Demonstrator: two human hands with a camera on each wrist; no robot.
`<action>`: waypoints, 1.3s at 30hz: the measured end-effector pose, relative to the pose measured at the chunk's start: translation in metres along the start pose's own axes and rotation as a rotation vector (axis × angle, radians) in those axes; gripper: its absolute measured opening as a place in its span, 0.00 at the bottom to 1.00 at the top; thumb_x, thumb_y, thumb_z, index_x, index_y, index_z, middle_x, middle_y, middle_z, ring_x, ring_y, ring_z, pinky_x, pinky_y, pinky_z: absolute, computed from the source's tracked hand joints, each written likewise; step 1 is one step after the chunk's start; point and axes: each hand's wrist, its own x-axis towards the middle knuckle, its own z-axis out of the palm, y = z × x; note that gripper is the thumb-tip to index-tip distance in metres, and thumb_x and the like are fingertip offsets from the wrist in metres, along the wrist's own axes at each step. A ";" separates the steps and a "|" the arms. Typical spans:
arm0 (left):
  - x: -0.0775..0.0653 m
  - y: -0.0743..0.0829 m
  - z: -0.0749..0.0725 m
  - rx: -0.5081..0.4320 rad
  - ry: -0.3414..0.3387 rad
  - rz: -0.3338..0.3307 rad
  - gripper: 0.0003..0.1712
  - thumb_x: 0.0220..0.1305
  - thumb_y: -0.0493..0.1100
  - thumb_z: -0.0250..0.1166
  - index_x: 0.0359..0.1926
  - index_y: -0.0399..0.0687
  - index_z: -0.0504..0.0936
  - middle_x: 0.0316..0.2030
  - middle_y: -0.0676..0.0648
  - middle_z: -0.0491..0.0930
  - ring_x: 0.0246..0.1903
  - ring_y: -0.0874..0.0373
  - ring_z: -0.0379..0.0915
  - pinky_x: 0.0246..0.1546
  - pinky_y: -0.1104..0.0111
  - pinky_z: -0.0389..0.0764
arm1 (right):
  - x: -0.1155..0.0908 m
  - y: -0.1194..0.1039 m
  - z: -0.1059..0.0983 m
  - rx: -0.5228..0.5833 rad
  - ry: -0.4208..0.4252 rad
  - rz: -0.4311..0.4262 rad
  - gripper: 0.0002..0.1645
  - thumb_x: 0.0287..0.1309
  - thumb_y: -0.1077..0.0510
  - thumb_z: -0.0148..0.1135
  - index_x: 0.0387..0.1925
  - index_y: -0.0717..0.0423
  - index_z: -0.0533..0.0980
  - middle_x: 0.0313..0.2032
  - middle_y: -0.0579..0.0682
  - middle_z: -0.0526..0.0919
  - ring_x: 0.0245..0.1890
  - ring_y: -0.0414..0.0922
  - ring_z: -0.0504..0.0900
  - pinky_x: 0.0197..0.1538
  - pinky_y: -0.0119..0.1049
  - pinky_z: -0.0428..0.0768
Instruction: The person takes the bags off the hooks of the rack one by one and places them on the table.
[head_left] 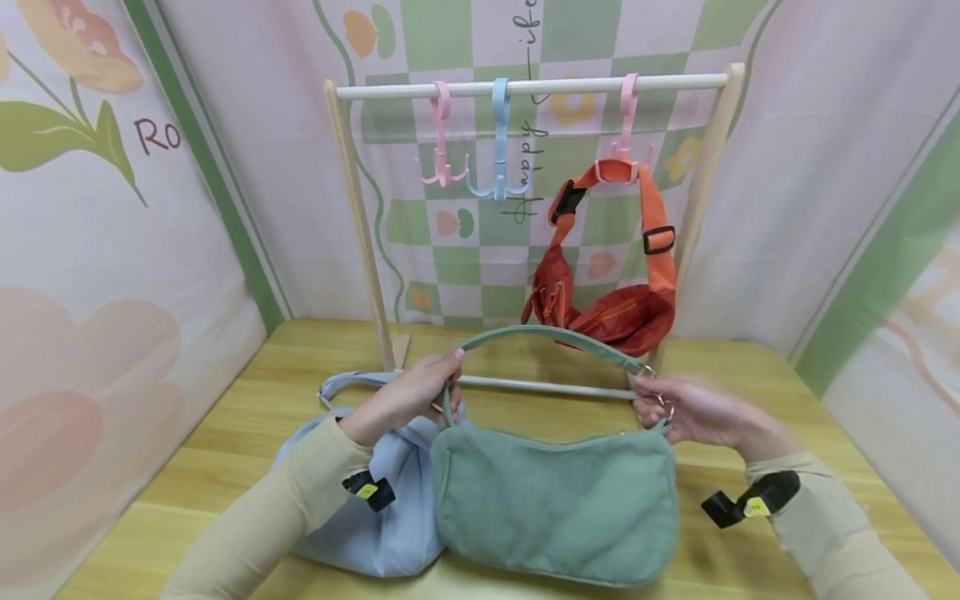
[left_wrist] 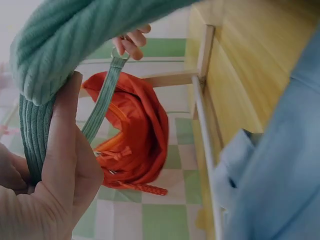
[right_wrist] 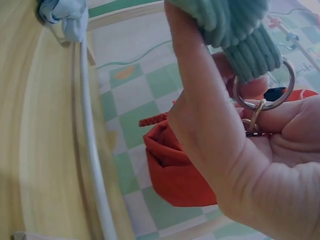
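A green corduroy shoulder bag [head_left: 555, 504] hangs upright between the two hands, its strap [head_left: 540, 332] arching above it. At the strap's left end, my left hand [head_left: 420, 387] pinches the band between thumb and fingers; the left wrist view shows the ribbed strap [left_wrist: 34, 135] running through the grip. My right hand [head_left: 705, 412] holds the other end, where a metal ring [right_wrist: 280, 102] and a small clasp lie against the fingers. Behind the left forearm a light blue bag [head_left: 382, 517] lies on the table, partly hidden by the arm and the green bag.
On the wooden table [head_left: 262, 417] stands a rack with a white top bar [head_left: 540, 86]. Two pink hooks and a blue hook [head_left: 500, 150] hang from it. The right pink hook [head_left: 628, 108] carries an orange-red waist bag [head_left: 622, 321]. Patterned cloth walls enclose the table.
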 end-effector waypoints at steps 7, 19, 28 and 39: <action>0.000 -0.010 -0.003 0.005 0.002 -0.022 0.28 0.75 0.59 0.36 0.29 0.42 0.66 0.19 0.47 0.72 0.17 0.59 0.72 0.18 0.69 0.75 | 0.004 0.009 0.000 -0.049 0.072 0.034 0.16 0.76 0.50 0.30 0.32 0.51 0.61 0.26 0.42 0.66 0.28 0.34 0.69 0.31 0.29 0.73; 0.004 -0.022 -0.009 -0.002 0.003 -0.030 0.23 0.76 0.55 0.39 0.32 0.42 0.66 0.22 0.46 0.72 0.20 0.57 0.74 0.23 0.65 0.80 | 0.007 0.018 -0.001 -0.016 0.113 0.040 0.15 0.75 0.51 0.30 0.34 0.52 0.60 0.26 0.42 0.67 0.32 0.36 0.74 0.37 0.33 0.79; 0.005 -0.030 -0.012 0.030 0.022 -0.044 0.20 0.75 0.53 0.43 0.34 0.41 0.67 0.27 0.44 0.71 0.22 0.57 0.74 0.29 0.60 0.84 | 0.011 0.028 0.003 -0.034 0.173 0.082 0.14 0.75 0.52 0.34 0.33 0.53 0.61 0.28 0.44 0.69 0.32 0.38 0.75 0.36 0.35 0.81; 0.003 -0.035 -0.017 0.015 -0.052 -0.046 0.13 0.71 0.40 0.52 0.45 0.31 0.68 0.28 0.41 0.73 0.23 0.57 0.78 0.32 0.59 0.84 | 0.010 0.038 0.003 -0.055 0.224 0.075 0.10 0.73 0.53 0.40 0.37 0.54 0.65 0.32 0.45 0.77 0.34 0.38 0.79 0.39 0.38 0.82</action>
